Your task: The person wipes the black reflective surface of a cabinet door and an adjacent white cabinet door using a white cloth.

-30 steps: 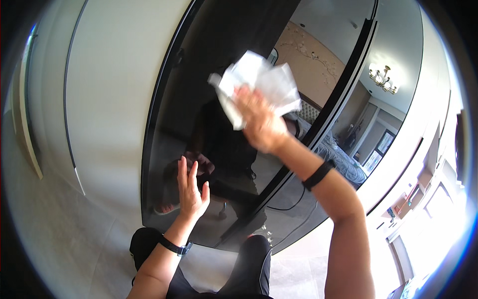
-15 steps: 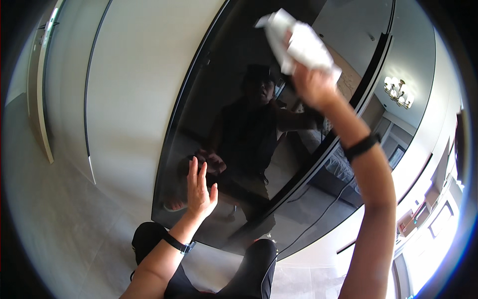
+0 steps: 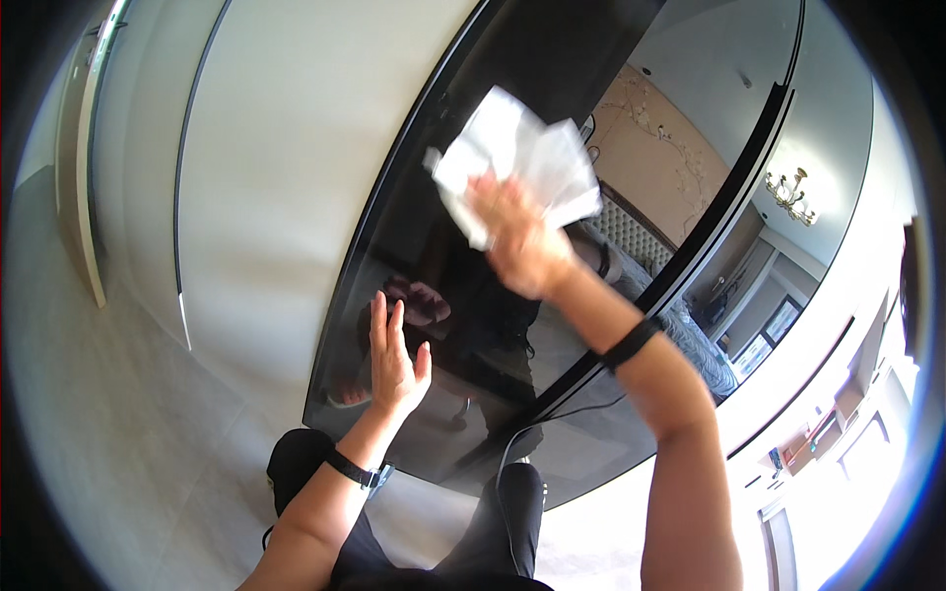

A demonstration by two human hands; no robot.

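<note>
A glossy black panel (image 3: 591,433), split by a dark ridged strip (image 3: 734,197), stands upright before me and mirrors the room. My right hand (image 3: 522,241) presses a white cloth (image 3: 498,138) against the upper middle of its left section; the fingers are slightly blurred and partly spread over the cloth. Lower down, my left hand (image 3: 396,360) is raised by the panel's left part, fingers stretched out and holding nothing. Whether its fingertips touch the surface I cannot tell. Its dark reflection shows just beyond the fingers.
Cream panels (image 3: 286,177) flank the black one on the left. A door (image 3: 74,187) stands ajar at the far left above a grey tiled floor (image 3: 148,424). A thin black cable (image 3: 506,463) hangs close to me over my knee (image 3: 512,512). Bright shelving (image 3: 838,424) lies far right.
My right hand has swept the white cloth down and to the left across the panel. The left hand has stayed nearly in place. The cable has shifted leftward.
</note>
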